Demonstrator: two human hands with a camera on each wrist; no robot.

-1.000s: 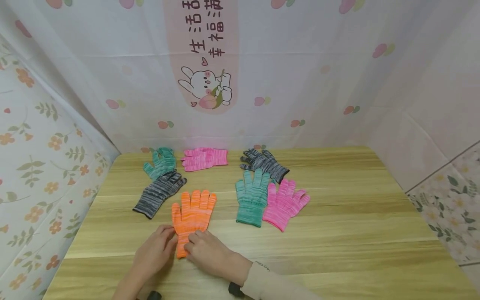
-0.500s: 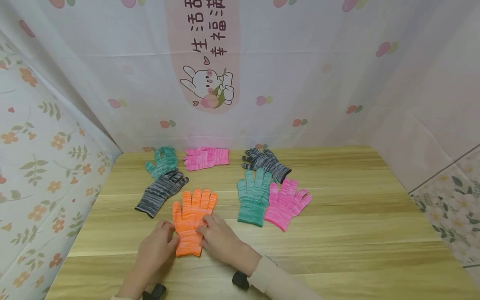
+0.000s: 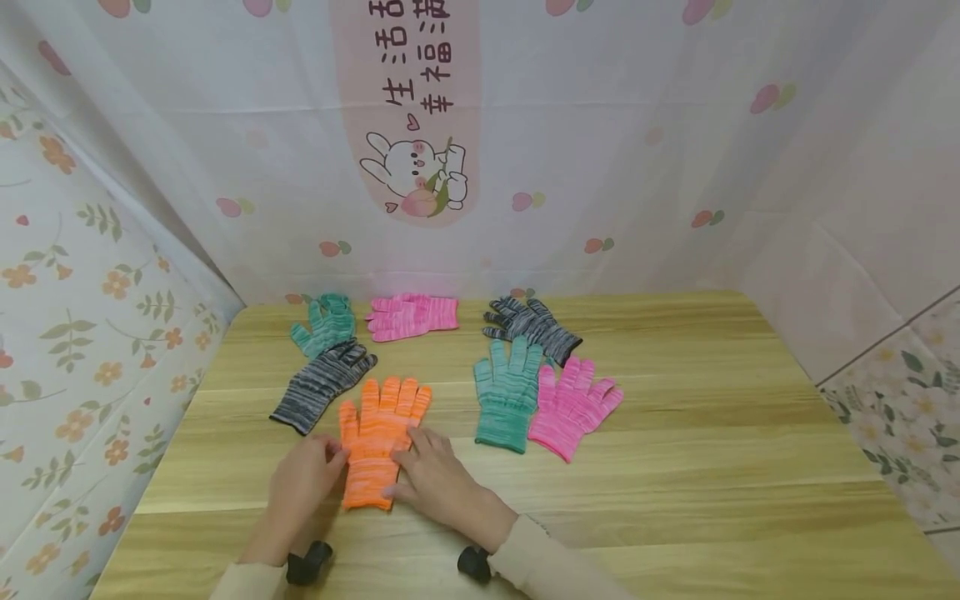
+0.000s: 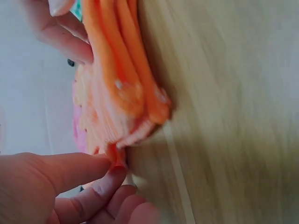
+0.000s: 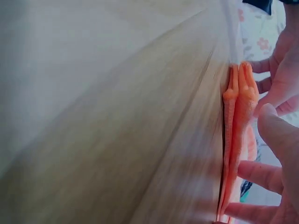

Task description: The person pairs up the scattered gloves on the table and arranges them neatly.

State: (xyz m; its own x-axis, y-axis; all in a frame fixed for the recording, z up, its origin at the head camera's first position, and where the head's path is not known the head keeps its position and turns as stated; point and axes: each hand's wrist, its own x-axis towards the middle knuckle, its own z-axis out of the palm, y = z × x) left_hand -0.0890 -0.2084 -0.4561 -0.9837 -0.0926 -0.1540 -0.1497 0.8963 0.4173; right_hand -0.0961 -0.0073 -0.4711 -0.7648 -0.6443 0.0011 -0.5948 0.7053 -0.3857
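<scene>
An orange knitted glove (image 3: 372, 467) lies on the table, fingers pointing away and cuff towards me. Several folds or layers show at its cuff (image 4: 126, 95) in the left wrist view; I cannot tell whether a second glove lies under it. My left hand (image 3: 300, 477) pinches the glove's left edge between thumb and index finger, as the left wrist view shows. On the other side, my right hand (image 3: 441, 482) touches the right edge with fingertips. In the right wrist view its fingers (image 5: 259, 176) are fairly straight and the thumb stands apart.
Behind on the left lie a green glove (image 3: 326, 327), a grey-black glove (image 3: 318, 390) and a pink glove (image 3: 416, 317). Further right, a green glove (image 3: 506, 400), a pink glove (image 3: 570, 408) and a grey-black glove (image 3: 543, 329) overlap. A printed curtain (image 3: 600, 150) hangs behind the wooden table (image 3: 712, 467).
The right hand has moved from the orange glove's cuff up along its right edge. The cuff now lies flatter and wider. Lately the glove has shifted slightly left.
</scene>
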